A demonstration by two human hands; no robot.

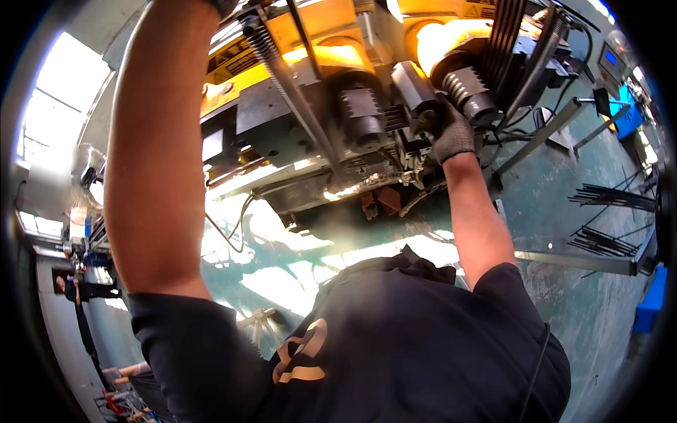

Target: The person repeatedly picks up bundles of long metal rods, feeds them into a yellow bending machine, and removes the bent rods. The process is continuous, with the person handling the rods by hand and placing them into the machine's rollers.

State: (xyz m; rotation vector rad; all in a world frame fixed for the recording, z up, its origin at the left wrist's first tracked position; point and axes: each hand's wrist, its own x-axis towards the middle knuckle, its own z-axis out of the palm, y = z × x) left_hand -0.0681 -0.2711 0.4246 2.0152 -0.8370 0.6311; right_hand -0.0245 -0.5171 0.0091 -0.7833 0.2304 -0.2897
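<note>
"Since you stand closer, can you tell what the right hand (455,137) is doing?"

"It wears a gray-brown glove, and it is right by the lower end of the six-sided metal block (415,88). That block is at the front of the yellow machine (303,28), between the left toothed rod (361,113) and the right toothed rod (467,88)."

"Is the hand pinching the block?"

"I can't tell. The fingers go in behind dark metal, so they could be squeezing or spread."

"How would the block feel?"

"Heavy and hard, I guess. It looks like solid metal, so I don't think it would bend or squash. Its flat sides look smooth, maybe a bit slippery. I'd hold it low down, on two flat sides, and mind those teeth next to it."

"What about the arms?"

"The right arm (476,211) reaches forward, almost straight, with the wrist just below the block. The left arm (159,155) goes way up high."

"And the left hand?"

"It's out of my sight. Only a dark bit of cuff (225,6) shows, so I can't tell if it's holding anything."
</note>
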